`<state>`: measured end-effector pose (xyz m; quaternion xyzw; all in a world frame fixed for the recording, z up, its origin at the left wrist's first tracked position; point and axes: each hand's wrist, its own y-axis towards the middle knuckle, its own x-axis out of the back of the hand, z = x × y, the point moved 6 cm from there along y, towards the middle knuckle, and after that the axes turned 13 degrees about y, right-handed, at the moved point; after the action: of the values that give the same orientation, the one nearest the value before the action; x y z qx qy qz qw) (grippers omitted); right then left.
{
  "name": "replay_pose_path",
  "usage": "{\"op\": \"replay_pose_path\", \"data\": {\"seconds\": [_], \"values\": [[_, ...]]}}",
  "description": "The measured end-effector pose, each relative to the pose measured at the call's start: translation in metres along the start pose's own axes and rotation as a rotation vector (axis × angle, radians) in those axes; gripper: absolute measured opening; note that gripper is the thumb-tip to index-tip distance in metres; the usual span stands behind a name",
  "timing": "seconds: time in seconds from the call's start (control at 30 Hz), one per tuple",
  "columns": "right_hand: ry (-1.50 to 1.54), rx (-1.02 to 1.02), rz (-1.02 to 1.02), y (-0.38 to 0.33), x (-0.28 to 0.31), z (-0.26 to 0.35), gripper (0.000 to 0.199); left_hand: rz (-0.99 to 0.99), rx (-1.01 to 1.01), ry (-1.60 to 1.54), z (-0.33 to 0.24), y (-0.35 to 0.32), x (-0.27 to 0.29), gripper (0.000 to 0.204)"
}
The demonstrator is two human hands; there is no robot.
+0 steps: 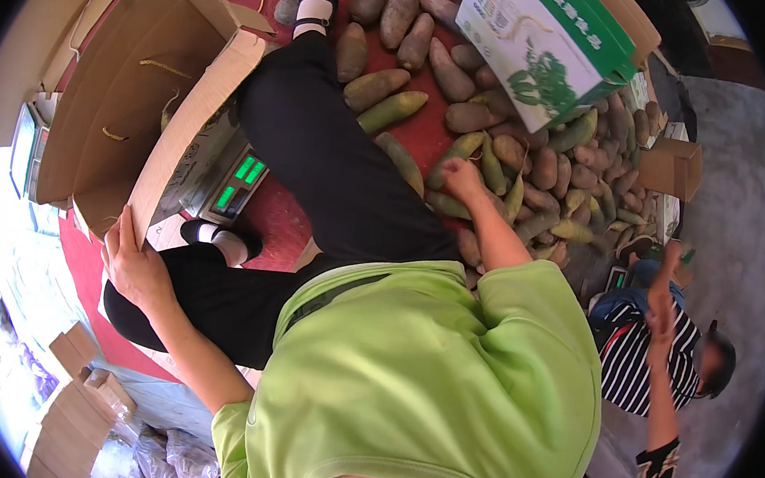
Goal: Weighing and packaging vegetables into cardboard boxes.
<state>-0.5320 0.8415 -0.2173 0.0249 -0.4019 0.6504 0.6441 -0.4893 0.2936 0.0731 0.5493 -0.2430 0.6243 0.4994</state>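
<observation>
Right of centre, the right hand (pixel 462 179) closed its fingers on a brown-green root (pixel 455 148) in the heap (pixel 549 176); lifting straight up looked wisest. At left, the left hand (pixel 133 264) gripped the open carton (pixel 133 94) by its flap edge. Red floor (pixel 271 221) between offered carrying room beside the scale (pixel 230 182).

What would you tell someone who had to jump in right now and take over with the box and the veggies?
Left hand grips the edge of the open cardboard box, which stands by the green-lit scale.
Right hand reaches into the pile of long brown-green vegetables on the red mat, touching one.
Done: box opened. I cannot see inside it.
Left: most vegetables lie on the mat.
</observation>
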Motion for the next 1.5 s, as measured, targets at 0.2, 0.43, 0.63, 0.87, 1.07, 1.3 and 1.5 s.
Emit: {"op": "replay_pose_path", "data": {"seconds": [0.2,0.43,0.63,0.87,1.07,1.3,1.5], "values": [[-0.188,-0.108,-0.292,-0.02,0.047,-0.048,0.016,-0.042,-0.003,0.017,0.001,-0.001,0.001,0.046],[0.647,-0.41,-0.44,-0.022,0.078,-0.067,0.029,-0.057,-0.004,0.029,0.002,-0.002,0.002,0.047],[0.53,0.182,-0.583,-0.002,0.124,0.031,0.029,-0.07,-0.024,0.017,0.0,0.001,-0.002,0.048],[0.119,0.641,-0.474,-0.012,0.074,0.199,0.047,-0.021,0.014,-0.008,-0.002,-0.001,0.0,0.047],[0.245,0.612,-0.251,-0.011,0.014,0.196,0.025,-0.013,0.013,0.002,-0.003,0.0,0.001,0.047],[0.364,0.232,0.111,0.017,-0.059,0.148,0.056,0.004,0.035,-0.002,0.0,0.002,0.003,0.048],[0.44,0.114,0.251,0.039,-0.1,0.164,0.086,0.024,0.039,0.014,0.001,0.0,0.002,0.051]]}}
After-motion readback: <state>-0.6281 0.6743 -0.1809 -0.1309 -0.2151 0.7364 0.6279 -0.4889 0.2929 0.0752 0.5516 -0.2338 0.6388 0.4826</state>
